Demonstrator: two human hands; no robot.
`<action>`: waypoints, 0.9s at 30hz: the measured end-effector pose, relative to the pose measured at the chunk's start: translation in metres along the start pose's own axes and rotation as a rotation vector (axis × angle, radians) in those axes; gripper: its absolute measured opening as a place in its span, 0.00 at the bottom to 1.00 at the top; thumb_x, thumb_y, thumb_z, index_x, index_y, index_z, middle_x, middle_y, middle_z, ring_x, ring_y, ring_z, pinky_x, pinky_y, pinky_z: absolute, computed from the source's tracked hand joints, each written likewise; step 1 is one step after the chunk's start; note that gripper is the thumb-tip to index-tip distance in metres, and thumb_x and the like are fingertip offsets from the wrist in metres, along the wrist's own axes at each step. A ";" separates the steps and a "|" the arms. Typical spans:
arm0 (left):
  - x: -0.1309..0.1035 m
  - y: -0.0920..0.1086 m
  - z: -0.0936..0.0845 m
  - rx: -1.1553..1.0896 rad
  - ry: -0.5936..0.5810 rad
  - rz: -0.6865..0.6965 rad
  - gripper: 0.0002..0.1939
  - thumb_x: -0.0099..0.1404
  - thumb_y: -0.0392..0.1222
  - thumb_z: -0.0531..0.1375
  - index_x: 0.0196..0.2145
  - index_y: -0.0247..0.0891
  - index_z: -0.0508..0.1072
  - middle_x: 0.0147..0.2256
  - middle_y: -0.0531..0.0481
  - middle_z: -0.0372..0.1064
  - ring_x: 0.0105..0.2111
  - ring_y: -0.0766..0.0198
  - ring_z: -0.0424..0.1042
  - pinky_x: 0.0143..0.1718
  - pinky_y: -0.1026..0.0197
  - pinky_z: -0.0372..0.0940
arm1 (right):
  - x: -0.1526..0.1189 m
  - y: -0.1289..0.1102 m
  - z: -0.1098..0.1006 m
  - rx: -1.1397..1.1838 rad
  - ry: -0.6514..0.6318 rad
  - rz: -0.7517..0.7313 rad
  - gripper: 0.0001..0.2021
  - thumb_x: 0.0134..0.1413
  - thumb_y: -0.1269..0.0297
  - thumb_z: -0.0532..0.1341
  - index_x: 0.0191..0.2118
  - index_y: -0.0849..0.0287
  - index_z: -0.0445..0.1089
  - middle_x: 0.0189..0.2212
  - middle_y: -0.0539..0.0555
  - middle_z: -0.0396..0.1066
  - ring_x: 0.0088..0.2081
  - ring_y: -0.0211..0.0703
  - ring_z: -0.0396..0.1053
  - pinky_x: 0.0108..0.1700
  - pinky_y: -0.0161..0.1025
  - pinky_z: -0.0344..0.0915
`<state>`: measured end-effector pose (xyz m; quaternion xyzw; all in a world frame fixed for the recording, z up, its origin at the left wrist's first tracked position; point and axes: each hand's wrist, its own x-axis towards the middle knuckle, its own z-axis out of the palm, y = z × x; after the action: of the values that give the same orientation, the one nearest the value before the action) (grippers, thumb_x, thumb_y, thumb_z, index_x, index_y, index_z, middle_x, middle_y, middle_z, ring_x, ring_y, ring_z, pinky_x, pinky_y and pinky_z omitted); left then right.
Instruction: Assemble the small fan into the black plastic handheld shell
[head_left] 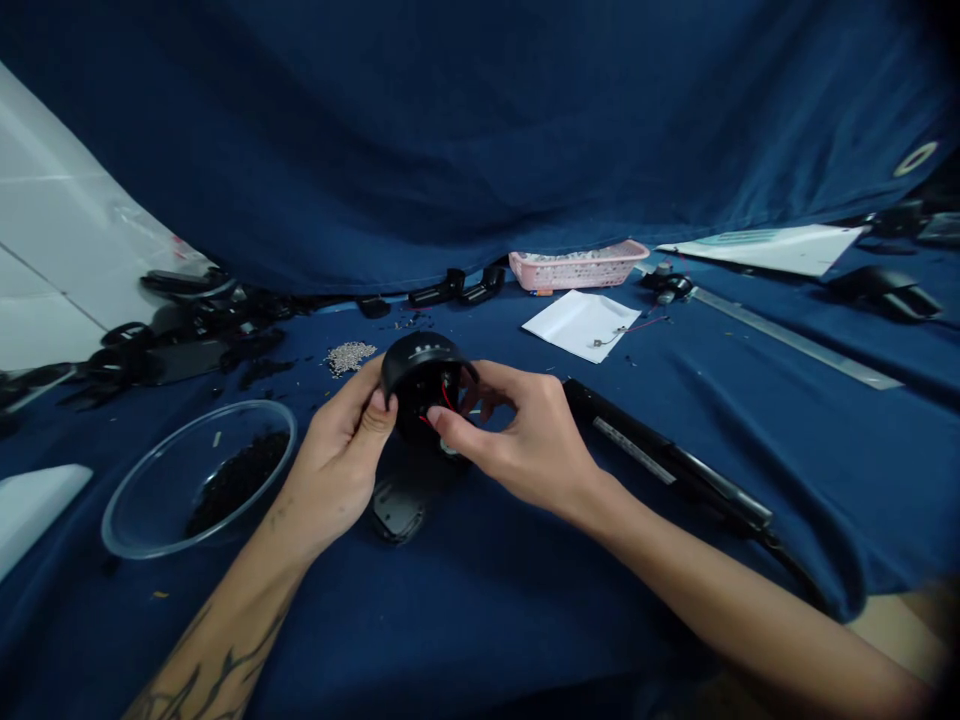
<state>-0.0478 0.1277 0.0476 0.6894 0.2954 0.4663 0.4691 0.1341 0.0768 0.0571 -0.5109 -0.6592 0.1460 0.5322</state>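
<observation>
A round black housing (424, 360) with thin red wires inside is held up over the blue cloth. My left hand (346, 440) grips its left edge, thumb in front. On the right side, my right hand (517, 430) has its thumb at the opening beside the red wires, with the other fingers around the right rim. Just below the housing, a dark oval part (399, 510) lies on the cloth. What sits deeper inside the housing is too dark to make out.
A clear bowl (292, 440) of small black pieces stands left, near silver bits (349, 357). A long black device (667, 455) lies right. Farther back are white paper (581, 322), a pink basket (581, 270), a metal ruler (795, 337) and black parts (187, 350).
</observation>
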 end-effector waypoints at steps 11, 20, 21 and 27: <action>-0.004 0.008 -0.005 0.244 -0.028 0.030 0.26 0.68 0.46 0.68 0.62 0.47 0.73 0.59 0.48 0.75 0.60 0.47 0.74 0.61 0.52 0.71 | -0.004 0.008 0.001 -0.049 0.056 -0.060 0.05 0.56 0.70 0.71 0.38 0.64 0.79 0.23 0.43 0.67 0.24 0.30 0.64 0.28 0.30 0.58; -0.007 0.011 0.000 0.280 0.028 0.002 0.17 0.67 0.42 0.68 0.53 0.42 0.79 0.50 0.48 0.81 0.56 0.49 0.78 0.49 0.62 0.78 | -0.004 0.004 0.001 0.010 0.048 0.049 0.05 0.53 0.68 0.73 0.33 0.64 0.79 0.24 0.46 0.73 0.26 0.34 0.69 0.27 0.31 0.60; -0.008 0.010 0.001 0.293 0.041 0.010 0.18 0.67 0.42 0.68 0.54 0.41 0.79 0.50 0.47 0.81 0.55 0.49 0.78 0.48 0.62 0.79 | -0.004 0.004 0.002 0.005 0.048 0.053 0.05 0.52 0.68 0.73 0.32 0.64 0.79 0.24 0.46 0.73 0.26 0.34 0.69 0.27 0.31 0.60; -0.011 0.004 0.004 0.339 0.092 0.056 0.17 0.67 0.39 0.68 0.54 0.40 0.79 0.48 0.48 0.81 0.50 0.52 0.80 0.46 0.62 0.78 | -0.004 0.003 -0.001 -0.015 0.013 0.097 0.06 0.53 0.68 0.72 0.29 0.63 0.77 0.24 0.46 0.73 0.27 0.36 0.70 0.27 0.33 0.60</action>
<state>-0.0486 0.1155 0.0470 0.7443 0.3717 0.4539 0.3191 0.1361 0.0749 0.0527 -0.5471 -0.6313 0.1636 0.5247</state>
